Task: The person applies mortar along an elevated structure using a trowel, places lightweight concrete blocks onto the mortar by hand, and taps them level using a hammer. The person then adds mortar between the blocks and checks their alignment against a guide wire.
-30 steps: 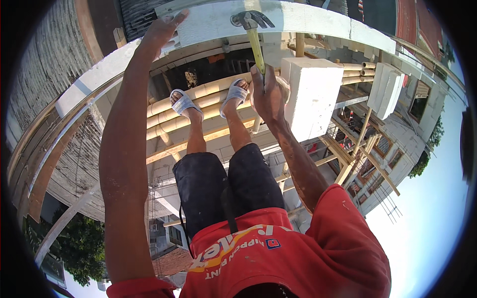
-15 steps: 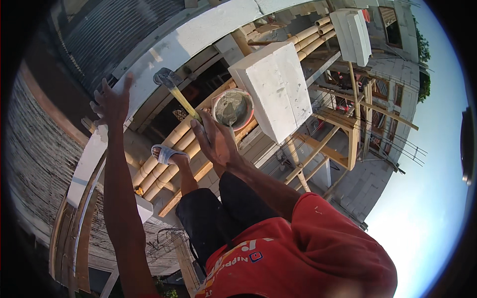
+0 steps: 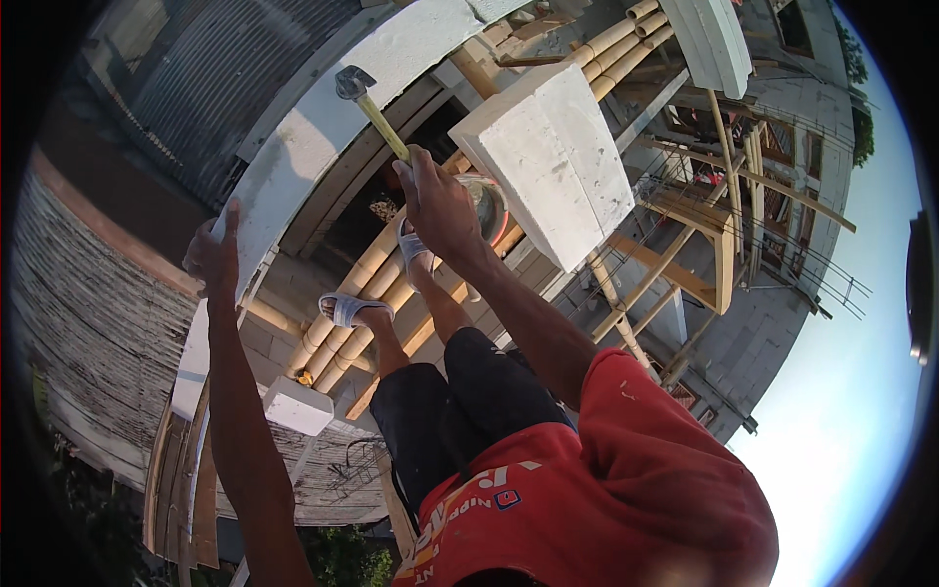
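My left hand (image 3: 215, 252) grips the outer edge of a curved row of white blocks (image 3: 305, 137), its fingers bent over the side and its thumb on top. My right hand (image 3: 437, 201) is closed around the yellow handle of a claw hammer (image 3: 381, 125), whose metal head is raised over the block row. Just behind my right hand, a bucket of grey mortar (image 3: 489, 207) is partly hidden. A large white block (image 3: 548, 161) stands to the right of it. My sandalled feet (image 3: 347, 315) stand on bamboo poles (image 3: 370, 269).
A drop to a dark gap (image 3: 377, 171) shows under the poles. Corrugated roofing (image 3: 249, 59) lies beyond the blocks. Stacked blocks (image 3: 709, 44), timber scaffolding (image 3: 719, 254) and protruding steel rods (image 3: 831, 284) are at the right. A small white block (image 3: 298, 409) is near my left arm.
My left hand, spread open half a second ago, has moved lower and closed on the block edge. My right hand has lifted the hammer higher along the row. The view has turned since a second ago.
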Tool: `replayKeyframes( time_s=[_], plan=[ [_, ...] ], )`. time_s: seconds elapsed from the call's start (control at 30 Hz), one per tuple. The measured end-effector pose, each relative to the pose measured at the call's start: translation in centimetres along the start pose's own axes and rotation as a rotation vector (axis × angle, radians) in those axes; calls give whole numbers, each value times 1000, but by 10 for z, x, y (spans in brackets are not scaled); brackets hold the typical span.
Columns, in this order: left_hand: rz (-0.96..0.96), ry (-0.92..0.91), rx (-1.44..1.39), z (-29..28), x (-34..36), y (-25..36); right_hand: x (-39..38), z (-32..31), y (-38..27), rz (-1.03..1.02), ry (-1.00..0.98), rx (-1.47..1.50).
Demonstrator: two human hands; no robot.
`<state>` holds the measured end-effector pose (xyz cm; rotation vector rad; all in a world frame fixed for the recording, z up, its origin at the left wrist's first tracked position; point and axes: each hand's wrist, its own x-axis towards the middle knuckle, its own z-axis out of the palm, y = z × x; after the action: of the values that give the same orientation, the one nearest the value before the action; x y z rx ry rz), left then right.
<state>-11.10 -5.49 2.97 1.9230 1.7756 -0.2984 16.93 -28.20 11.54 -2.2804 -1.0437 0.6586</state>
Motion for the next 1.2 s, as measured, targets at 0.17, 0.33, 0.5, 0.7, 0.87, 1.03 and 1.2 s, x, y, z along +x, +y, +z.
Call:
replayKeyframes(
  time_s=[0.17, 0.33, 0.5, 0.7, 0.87, 1.03, 1.2],
  plan=[
    [16, 11, 12, -8, -1, 1, 6, 6, 8, 10, -9, 29],
    [-41, -48, 13, -10, 3, -1, 1, 6, 4, 4, 80, 85],
    [-113, -163, 21, -20, 7, 3, 3, 1, 7, 92, -42, 97],
    [-160, -289, -55, -28, 8, -2, -34, -12, 10, 238, 87, 339],
    [-137, -294, -37, -27, 3, 19, -79, -43, 107, 520, 170, 130],
    [-175, -358, -202, -27, 21, -29, -76, -60, 221, 834, 136, -61],
    [-211, -350, -126, -32, 14, -14, -61, -70, 328, 928, 200, -179]
  ],
)
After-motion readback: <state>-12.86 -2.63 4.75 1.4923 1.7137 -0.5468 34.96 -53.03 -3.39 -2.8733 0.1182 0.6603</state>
